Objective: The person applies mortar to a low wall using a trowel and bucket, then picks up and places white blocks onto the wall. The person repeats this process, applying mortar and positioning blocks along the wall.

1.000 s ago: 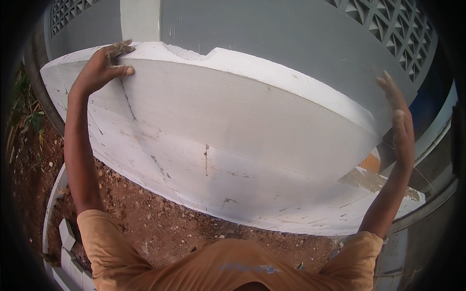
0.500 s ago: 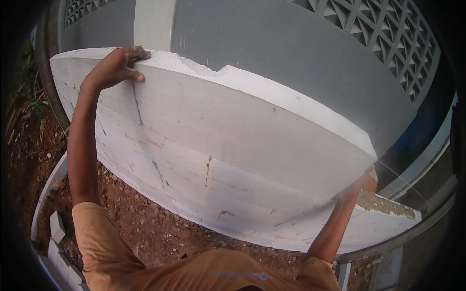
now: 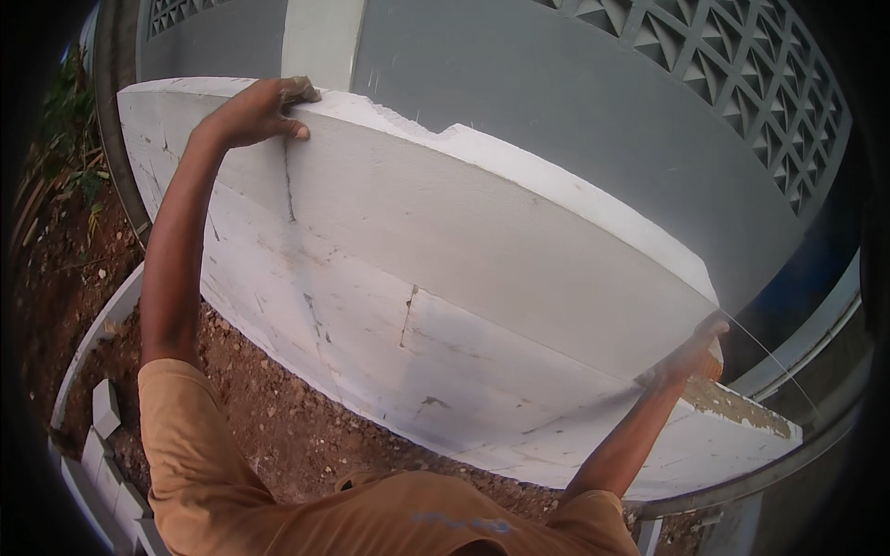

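Observation:
A white block wall (image 3: 436, 361) curves across the view, its upper course a long pale block (image 3: 417, 199) with a chipped notch in its top edge. My left hand (image 3: 264, 109) grips that top edge on the left, fingers over the top and thumb against the near face. My right hand (image 3: 691, 354) is at the block's right end, just above a lower mortar-topped step (image 3: 742, 412). Its fingers are smeared, and whatever they may hold is hidden. An orange-brown piece (image 3: 712, 366) shows beside it. A thin string (image 3: 774, 357) runs off to the right from the block's corner.
Behind stands a grey wall (image 3: 556, 167) with a pale pillar (image 3: 320, 42) and patterned vent blocks (image 3: 723, 65). Reddish soil (image 3: 278, 398) lies at the wall's foot. Grey-white blocks (image 3: 107, 408) stand at lower left, and plants (image 3: 79, 167) grow at far left.
The view has shifted a little, carrying the wall's left side rightward and up in the picture. My left hand keeps its grip on the top edge. The right hand shows slightly farther round the block's end.

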The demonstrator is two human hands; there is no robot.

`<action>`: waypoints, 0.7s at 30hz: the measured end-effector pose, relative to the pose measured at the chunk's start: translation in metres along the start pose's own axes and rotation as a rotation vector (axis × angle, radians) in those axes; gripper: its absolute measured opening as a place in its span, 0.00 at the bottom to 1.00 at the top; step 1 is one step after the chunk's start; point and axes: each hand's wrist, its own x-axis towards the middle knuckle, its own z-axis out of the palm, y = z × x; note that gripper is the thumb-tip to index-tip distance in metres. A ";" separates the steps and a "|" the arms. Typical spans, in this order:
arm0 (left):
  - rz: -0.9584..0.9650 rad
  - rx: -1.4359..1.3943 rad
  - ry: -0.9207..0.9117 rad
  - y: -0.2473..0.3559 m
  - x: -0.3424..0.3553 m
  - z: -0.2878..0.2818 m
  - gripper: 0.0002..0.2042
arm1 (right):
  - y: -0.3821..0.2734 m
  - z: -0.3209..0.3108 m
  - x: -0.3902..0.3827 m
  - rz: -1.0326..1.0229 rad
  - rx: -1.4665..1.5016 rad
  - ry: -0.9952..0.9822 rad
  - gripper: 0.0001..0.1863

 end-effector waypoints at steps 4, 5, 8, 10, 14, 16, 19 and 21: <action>-0.011 0.079 -0.058 0.012 0.000 -0.007 0.32 | 0.011 0.017 -0.005 0.077 -0.230 0.137 0.55; -0.002 0.143 -0.087 0.007 0.004 -0.006 0.35 | 0.010 0.009 -0.003 0.074 -0.246 0.108 0.56; 0.138 0.238 0.071 0.023 -0.002 -0.013 0.42 | 0.011 -0.027 0.007 0.037 -0.199 -0.084 0.59; 0.298 0.143 0.185 0.055 0.004 -0.018 0.48 | 0.014 -0.026 0.004 0.100 -0.146 -0.091 0.60; 0.793 -0.255 0.253 0.205 0.052 -0.033 0.48 | 0.000 -0.010 -0.018 0.207 -0.210 0.070 0.59; 1.015 -0.374 0.250 0.274 0.069 -0.048 0.46 | 0.007 -0.008 -0.024 0.219 -0.136 0.099 0.57; 0.998 -0.445 0.203 0.295 0.087 -0.019 0.48 | 0.016 0.018 -0.034 0.255 -0.019 0.139 0.50; 0.909 -0.256 -0.008 0.309 0.101 0.056 0.47 | 0.000 0.010 -0.040 0.192 -0.036 0.219 0.47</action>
